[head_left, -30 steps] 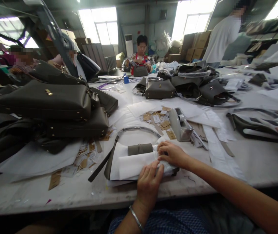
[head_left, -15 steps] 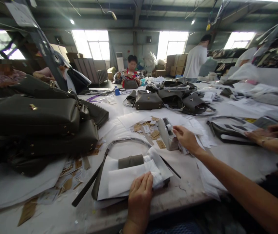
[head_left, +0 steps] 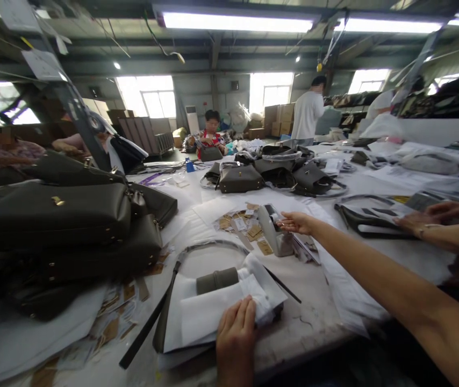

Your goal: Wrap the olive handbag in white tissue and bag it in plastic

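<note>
On the table before me lies a dark grey handbag (head_left: 159, 334) with its handle arched away and white wrapping (head_left: 205, 312) over it. A grey-green roll-shaped piece (head_left: 217, 280) sits on the wrapping. My left hand (head_left: 235, 328) bends over the near right part of the wrapping, fingers together, the thumb hidden. My right hand (head_left: 297, 222) reaches in from the right to a grey tape dispenser (head_left: 280, 241), fingers stretched and slightly apart at its top. Any bit of tape at the fingertips is too small to make out.
Dark handbags (head_left: 52, 215) are piled at the left, with brown tags (head_left: 110, 330) below. More tags (head_left: 253, 232) lie beside the dispenser, and bags (head_left: 241, 177) stand beyond. Another person's hands (head_left: 415, 221) work on a bag (head_left: 364, 220) at the right.
The fingers of my right hand have spread out from a pinch at the dispenser. My left hand stays on the wrapping. The view has tilted up slightly.
</note>
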Tool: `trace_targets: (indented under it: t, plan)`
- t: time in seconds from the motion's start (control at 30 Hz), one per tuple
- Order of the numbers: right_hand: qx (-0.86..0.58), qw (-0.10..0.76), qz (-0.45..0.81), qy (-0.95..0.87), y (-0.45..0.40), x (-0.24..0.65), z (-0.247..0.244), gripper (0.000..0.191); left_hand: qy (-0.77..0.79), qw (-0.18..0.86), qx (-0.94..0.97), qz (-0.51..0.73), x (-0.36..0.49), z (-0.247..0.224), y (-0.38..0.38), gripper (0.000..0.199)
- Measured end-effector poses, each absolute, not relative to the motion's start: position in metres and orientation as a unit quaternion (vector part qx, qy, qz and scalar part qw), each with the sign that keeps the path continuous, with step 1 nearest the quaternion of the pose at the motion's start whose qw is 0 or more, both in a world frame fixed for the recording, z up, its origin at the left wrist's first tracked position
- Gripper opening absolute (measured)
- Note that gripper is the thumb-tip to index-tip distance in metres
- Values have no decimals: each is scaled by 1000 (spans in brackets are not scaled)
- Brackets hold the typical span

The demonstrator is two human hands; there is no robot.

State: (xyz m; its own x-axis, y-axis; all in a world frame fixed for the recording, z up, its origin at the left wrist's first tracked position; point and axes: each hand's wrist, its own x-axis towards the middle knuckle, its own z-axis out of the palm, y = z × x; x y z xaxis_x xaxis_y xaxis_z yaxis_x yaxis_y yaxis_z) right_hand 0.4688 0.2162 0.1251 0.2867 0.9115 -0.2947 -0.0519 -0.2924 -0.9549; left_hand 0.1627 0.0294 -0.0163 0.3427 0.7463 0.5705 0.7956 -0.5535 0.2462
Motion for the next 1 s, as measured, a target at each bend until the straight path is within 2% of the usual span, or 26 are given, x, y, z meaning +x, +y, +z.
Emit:
trace_targets:
  t: [0.2, 0.37, 0.63, 0.8, 1.0]
  plan:
    - [-644, 492, 496, -311, 152, 469, 127, 34, -465, 36, -823, -325, 163, -11, 28, 55]
    - [-641, 505, 477, -325, 98, 464, 90, 29, -463, 40, -821, -332, 163, -8, 27, 53]
    - [-692, 500, 362, -374, 112, 468, 35, 28, -469, 38, -821, -324, 162, -8, 27, 52]
    - [-718, 430, 280, -470, 125, 489, 35, 25, -465, 42, -818, -335, 163, -7, 26, 48]
    - [-729, 323, 152, -584, 101, 507, 54, 22, -461, 49, -817, -343, 163, -5, 26, 44]
